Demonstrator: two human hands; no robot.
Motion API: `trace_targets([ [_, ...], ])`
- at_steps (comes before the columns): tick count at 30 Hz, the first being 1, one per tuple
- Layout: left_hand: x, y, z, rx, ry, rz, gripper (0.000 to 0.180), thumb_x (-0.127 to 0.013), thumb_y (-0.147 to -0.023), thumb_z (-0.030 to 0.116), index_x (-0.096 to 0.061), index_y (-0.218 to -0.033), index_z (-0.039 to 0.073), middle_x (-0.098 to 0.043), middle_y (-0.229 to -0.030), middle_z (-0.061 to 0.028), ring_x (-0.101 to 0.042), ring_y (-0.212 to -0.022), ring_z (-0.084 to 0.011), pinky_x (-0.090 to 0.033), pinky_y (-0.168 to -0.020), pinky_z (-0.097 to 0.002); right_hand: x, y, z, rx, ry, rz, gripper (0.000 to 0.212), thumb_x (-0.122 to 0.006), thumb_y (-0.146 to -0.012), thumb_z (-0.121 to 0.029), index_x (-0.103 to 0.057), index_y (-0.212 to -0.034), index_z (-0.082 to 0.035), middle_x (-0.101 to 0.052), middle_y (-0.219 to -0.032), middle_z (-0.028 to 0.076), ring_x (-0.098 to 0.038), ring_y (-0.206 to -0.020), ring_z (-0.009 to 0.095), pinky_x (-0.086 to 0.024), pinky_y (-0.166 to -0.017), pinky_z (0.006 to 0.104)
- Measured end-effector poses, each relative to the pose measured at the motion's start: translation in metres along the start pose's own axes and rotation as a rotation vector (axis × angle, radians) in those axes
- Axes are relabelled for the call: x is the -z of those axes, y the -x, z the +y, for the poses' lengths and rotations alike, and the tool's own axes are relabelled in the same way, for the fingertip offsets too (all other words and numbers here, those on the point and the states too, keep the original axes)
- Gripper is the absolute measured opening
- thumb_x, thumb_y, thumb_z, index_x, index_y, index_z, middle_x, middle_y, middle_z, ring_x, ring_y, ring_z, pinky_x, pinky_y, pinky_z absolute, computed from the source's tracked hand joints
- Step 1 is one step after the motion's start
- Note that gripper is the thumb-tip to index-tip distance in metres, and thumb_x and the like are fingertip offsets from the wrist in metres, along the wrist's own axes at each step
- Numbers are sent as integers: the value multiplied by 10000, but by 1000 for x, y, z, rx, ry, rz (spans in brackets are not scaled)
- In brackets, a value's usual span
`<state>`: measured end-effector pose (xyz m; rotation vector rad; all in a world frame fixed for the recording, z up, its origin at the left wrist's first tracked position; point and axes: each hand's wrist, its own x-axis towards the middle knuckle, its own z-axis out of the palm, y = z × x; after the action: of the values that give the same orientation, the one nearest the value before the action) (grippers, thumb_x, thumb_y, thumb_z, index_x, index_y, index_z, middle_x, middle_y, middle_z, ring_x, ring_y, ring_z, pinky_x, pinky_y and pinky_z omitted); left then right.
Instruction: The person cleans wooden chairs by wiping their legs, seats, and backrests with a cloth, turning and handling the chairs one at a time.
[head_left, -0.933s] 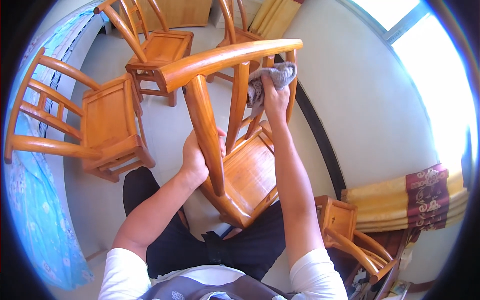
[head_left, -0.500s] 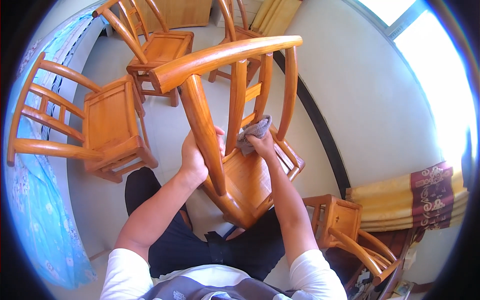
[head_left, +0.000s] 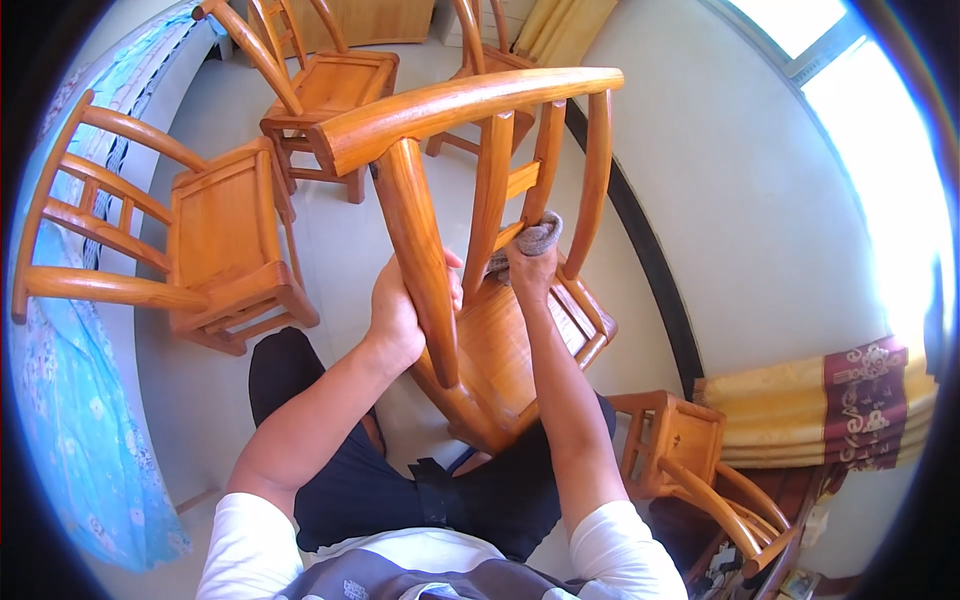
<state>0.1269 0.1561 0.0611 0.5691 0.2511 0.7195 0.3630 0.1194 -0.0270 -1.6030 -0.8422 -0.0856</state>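
Between knees: wooden chair, back toward person. Left hand grips rear post, steadying it; right hand presses grey cloth against back slat for wiping.

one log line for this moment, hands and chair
left hand: grips chair post | right hand: presses grey cloth on chair back slat | other chairs: behind

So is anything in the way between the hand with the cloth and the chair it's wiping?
Nothing visible. The right hand presses the grey cloth directly against a slat of the orange wooden chair, with only the cloth between them. The left hand grips the chair's thick back post directly too.
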Motion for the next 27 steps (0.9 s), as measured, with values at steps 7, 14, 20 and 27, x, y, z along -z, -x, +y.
trace_targets([
  [7,-1,2,0,-6,10,25,391,-429,-963,321,-608,-947,-26,-559,-666,-95,-539,-614,-214,-458,-611,-327,15,30,14,-191,211,-211,462,-827,-681,-219,-618,-1049,-34,-680,-984,108,-575,-1035,325,-294,-1087,436],
  [14,3,1,-4,-37,-1,-18,390,-419,-967,314,-613,-942,-23,-557,-648,-95,-534,-591,-213,-455,-600,-328,19,49,18,-243,262,-141,433,-760,-751,-183,-615,-1131,-37,-668,-1073,155,-565,-1076,342,-308,-1077,449],
  [20,5,-2,1,-47,-12,34,404,-415,-968,332,-616,-937,-17,-557,-642,-98,-534,-585,-214,-456,-591,-328,21,72,-33,-383,267,-169,399,-674,-831,-155,-600,-1204,-33,-678,-1050,214,-638,-1020,369,-488,-883,407],
  [27,4,-2,-1,-23,-5,85,392,-410,-959,331,-595,-907,-11,-552,-640,-91,-534,-585,-212,-459,-576,-317,28,74,-72,-546,-372,-162,387,-681,-884,-165,-585,-1221,0,-663,-1065,77,-637,-978,180,-510,-846,319],
])
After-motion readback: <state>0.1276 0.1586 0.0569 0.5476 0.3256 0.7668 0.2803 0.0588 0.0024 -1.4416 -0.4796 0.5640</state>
